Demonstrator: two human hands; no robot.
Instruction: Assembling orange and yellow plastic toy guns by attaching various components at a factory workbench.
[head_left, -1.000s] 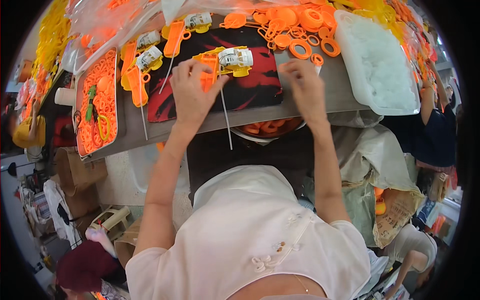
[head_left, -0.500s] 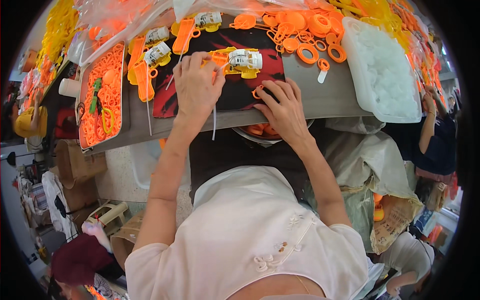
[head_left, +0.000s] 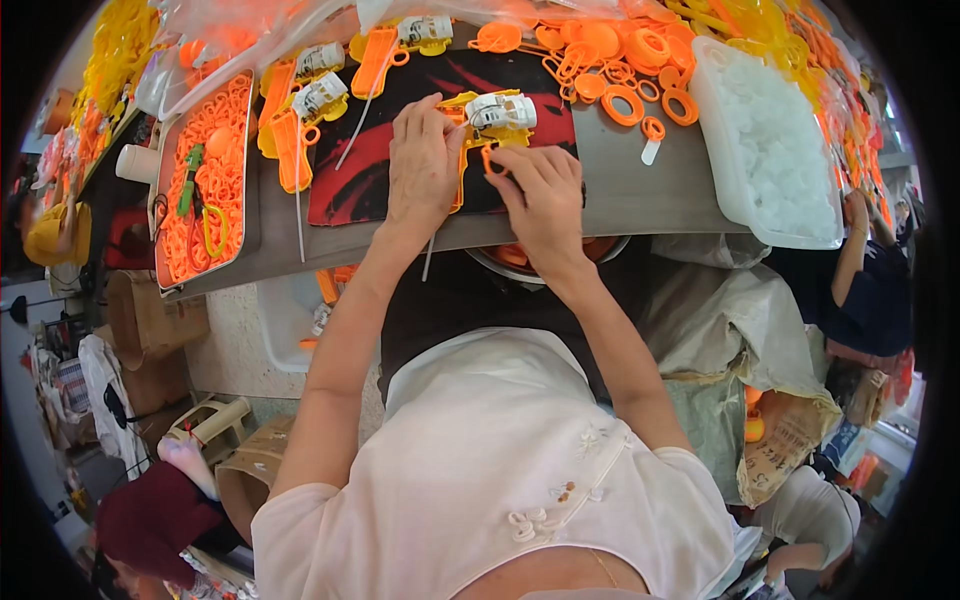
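A yellow and orange toy gun half-shell with a white cylindrical unit (head_left: 502,112) in it lies on the black and red mat (head_left: 360,190). Closed round its orange and yellow handle end is my left hand (head_left: 424,170); its fingertips rest at the shell's left side. My right hand (head_left: 545,195) pinches a small orange ring-like part (head_left: 489,160) between thumb and fingers, right beside the handle. The exact shape of that part is partly covered by the fingers. A thin white strip (head_left: 429,258) hangs below my left hand over the table edge.
Similar toy gun assemblies (head_left: 292,150) lie to the left. Beyond them stands a tray (head_left: 250,130) of small orange parts with cutters. Orange rings and discs (head_left: 622,105) cover the back right, beside a white bin (head_left: 712,150) of translucent pieces. A metal bowl (head_left: 612,250) sits under the table edge.
My right hand has carried the small orange part up and left, to the shell's handle. My left hand has shifted right, and the handle now tilts down toward me.
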